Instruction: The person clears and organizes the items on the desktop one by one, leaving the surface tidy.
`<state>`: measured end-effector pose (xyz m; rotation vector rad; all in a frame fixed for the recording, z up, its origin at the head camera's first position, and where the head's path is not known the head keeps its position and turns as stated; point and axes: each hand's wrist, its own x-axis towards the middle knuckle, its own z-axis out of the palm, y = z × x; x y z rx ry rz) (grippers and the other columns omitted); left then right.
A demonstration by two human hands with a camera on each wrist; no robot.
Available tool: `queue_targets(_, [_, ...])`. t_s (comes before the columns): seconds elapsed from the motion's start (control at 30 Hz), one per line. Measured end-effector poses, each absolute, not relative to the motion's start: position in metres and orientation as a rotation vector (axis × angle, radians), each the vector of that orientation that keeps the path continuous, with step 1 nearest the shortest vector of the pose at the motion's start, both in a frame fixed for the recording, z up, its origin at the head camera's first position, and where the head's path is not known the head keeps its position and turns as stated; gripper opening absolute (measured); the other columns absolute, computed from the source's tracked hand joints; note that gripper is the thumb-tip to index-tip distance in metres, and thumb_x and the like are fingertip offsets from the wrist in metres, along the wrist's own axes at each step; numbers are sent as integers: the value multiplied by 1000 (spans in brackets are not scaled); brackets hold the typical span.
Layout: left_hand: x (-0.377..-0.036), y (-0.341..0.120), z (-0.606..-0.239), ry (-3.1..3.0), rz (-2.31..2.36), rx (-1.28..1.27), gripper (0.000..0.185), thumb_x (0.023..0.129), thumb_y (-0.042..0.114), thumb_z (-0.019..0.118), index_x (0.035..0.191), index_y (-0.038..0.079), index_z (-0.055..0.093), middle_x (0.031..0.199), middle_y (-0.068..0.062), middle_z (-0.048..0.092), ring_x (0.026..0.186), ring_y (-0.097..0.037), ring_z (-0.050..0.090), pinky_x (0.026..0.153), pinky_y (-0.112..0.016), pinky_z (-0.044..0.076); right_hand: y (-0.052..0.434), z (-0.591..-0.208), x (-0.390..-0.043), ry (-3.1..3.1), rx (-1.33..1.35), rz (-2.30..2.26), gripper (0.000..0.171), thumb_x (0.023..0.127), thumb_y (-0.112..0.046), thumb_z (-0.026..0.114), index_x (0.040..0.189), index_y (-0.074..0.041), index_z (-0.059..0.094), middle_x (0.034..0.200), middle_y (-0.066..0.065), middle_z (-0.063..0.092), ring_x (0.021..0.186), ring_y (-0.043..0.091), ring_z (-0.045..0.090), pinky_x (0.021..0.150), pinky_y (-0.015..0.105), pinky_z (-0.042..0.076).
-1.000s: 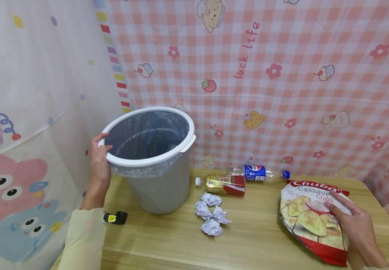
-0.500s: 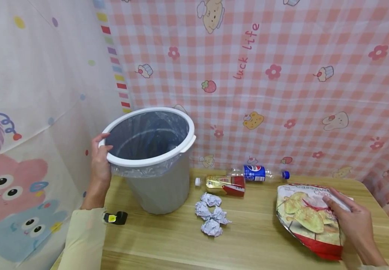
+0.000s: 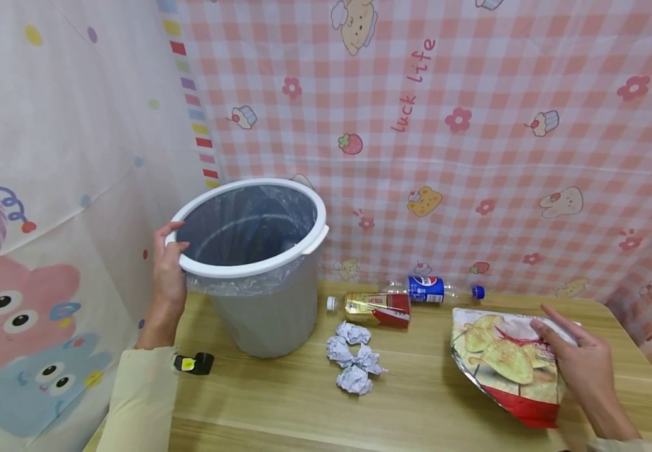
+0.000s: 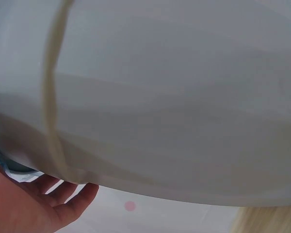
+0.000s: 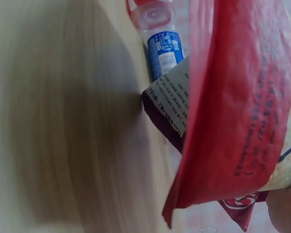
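Now my right hand [image 3: 583, 370] pinches the cassava chips bag [image 3: 507, 367], tipped up off the table since a second ago; my left hand [image 3: 168, 273] grips the bin rim [image 3: 258, 267].

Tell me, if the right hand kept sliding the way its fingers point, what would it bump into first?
Probably the blue-labelled bottle lying by the wall. The right hand grips the chip bag, fingers pointing up-left toward it. Depth is hard to judge, so it might pass just beside the bottle's cap end.
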<state>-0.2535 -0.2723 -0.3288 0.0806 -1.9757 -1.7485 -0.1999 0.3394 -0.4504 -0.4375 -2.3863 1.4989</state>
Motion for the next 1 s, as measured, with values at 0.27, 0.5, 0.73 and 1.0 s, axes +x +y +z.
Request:
queue_targets(0.27, [-254,-272,-328,-1979,-1753,83,45,98,17,27,142,22,38,156,0,28,136,-23,32,114,-46,25,331,-445,-203,-2186,-471,1727,52,87,-32,76,136,-26,61,129,-27,56,118,-6,47,75,5,43])
queue_targets(0.5, [-254,-273,-329,-1985,-1755,98,46,99,18,27,143,23,37,157,0,28,136,-24,33,114,-47,25,323,-438,-205,-2065,-503,1861,51,85,-27,78,134,-25,63,144,-14,50,130,-1,39,73,5,44])
queue_targets(0.73, [-253,-272,-329,-1987,-1743,102,46,98,18,26,143,22,37,157,0,27,137,-25,31,115,-48,23,314,-431,-207,-2036,-472,1888,50,85,-26,78,133,-23,63,151,-3,43,121,-5,48,69,8,48])
queue_targets(1.0, [-253,-272,-328,-1984,-1738,108,46,98,18,27,143,21,38,158,0,27,139,-24,30,116,-46,21,307,-425,-209,-2028,-368,1918,50,86,-23,77,134,-21,62,147,-8,48,103,-4,62,73,10,49])
